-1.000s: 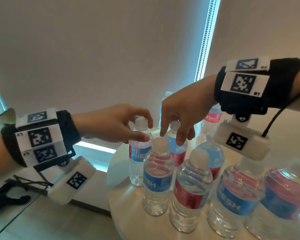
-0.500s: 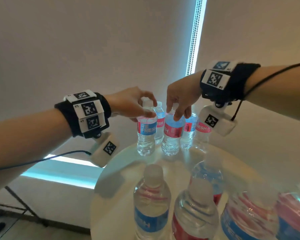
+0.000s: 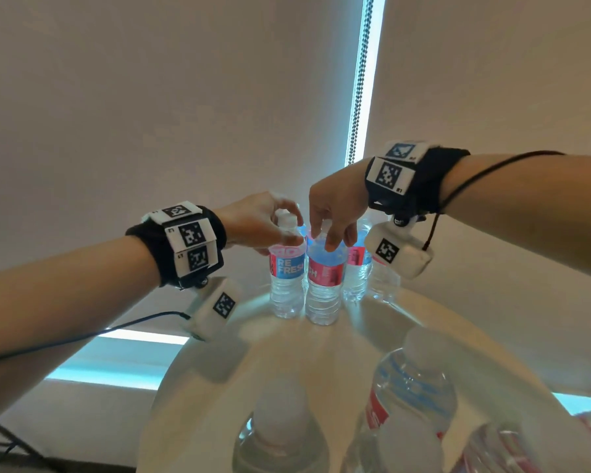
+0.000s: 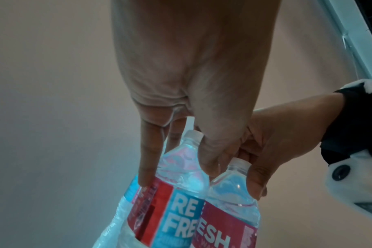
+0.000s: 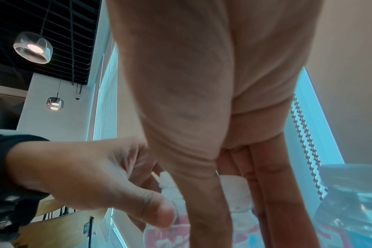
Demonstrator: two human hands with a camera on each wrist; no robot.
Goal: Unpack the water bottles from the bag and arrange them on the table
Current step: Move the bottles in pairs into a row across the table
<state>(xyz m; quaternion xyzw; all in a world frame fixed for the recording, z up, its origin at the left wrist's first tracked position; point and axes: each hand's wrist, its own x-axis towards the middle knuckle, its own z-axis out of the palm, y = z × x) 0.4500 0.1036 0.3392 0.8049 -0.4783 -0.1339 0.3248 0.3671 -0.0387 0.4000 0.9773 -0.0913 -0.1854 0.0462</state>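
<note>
Two clear water bottles stand side by side at the far edge of the round white table [image 3: 372, 339]. My left hand [image 3: 292, 230] curls its fingers and thumb round the cap and neck of the blue "RE FRESH" bottle [image 3: 287, 271]. My right hand [image 3: 331, 238] pinches the top of the pink-label bottle [image 3: 325, 278] from above. In the left wrist view my left hand [image 4: 176, 167] straddles the blue-label bottle [image 4: 181, 209], which touches the pink-label bottle [image 4: 229, 218]. The right wrist view shows my right hand [image 5: 234, 193] over a blurred white cap. No bag is in view.
Two more bottles [image 3: 355, 274] stand just behind and right of the held pair, under my right wrist. Several bottles [image 3: 410, 404] crowd the near edge of the table. Bare tabletop lies between the two groups. A roller blind with a bead chain [image 3: 359, 80] hangs behind.
Both hands have carried their bottles away from the near group to the far side of the table. Over the last half second they have hardly shifted.
</note>
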